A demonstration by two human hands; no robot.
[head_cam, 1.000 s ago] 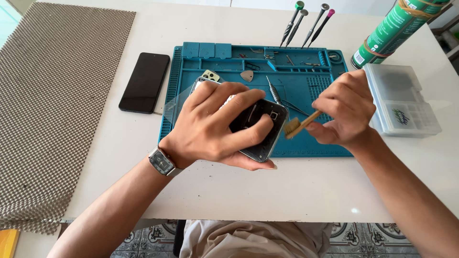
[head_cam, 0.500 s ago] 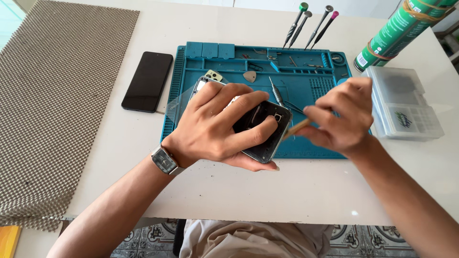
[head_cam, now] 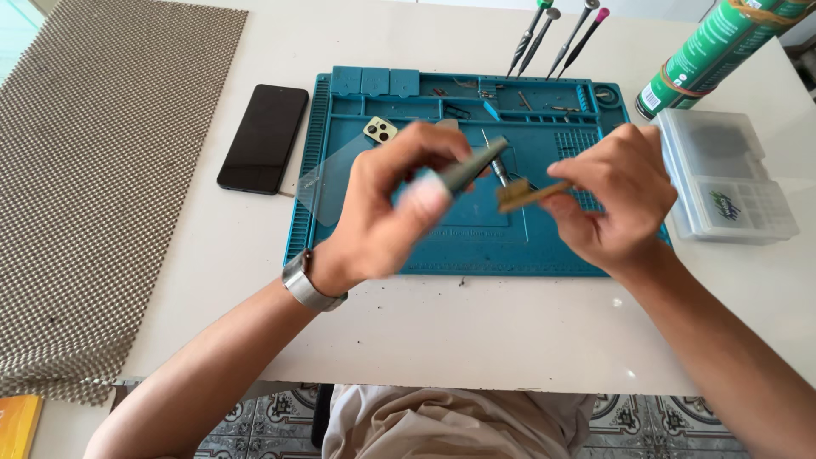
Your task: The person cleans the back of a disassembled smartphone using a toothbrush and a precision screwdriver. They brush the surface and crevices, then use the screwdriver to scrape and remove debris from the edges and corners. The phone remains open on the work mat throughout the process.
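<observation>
A person sits at a white bench (head_cam: pixel 476 331), seen from above, with a blue work mat (head_cam: pixel 340 212) in the middle of it. Both hands are raised just above the mat. The left hand (head_cam: pixel 387 208), with a metal watch (head_cam: pixel 308 282) on its wrist, is closed around a phone (head_cam: pixel 463 172) that is tilted on edge and blurred, so only its thin grey side shows. The right hand (head_cam: pixel 616 204) pinches a small brown brush (head_cam: pixel 527 195) between thumb and fingers, its tip just beside the phone's edge; whether they touch cannot be told. On the mat, behind the left hand, lie a clear sheet (head_cam: pixel 327 178) and a small pale camera part (head_cam: pixel 380 130). Left of the mat a black phone (head_cam: pixel 263 138) lies flat, screen dark, and farther left is a woven grey mat (head_cam: pixel 93 178). At the mat's far edge four screwdrivers (head_cam: pixel 552 38) stand upright. Right of the mat sits a clear plastic box (head_cam: pixel 727 174), with a green can (head_cam: pixel 710 51) behind it.
</observation>
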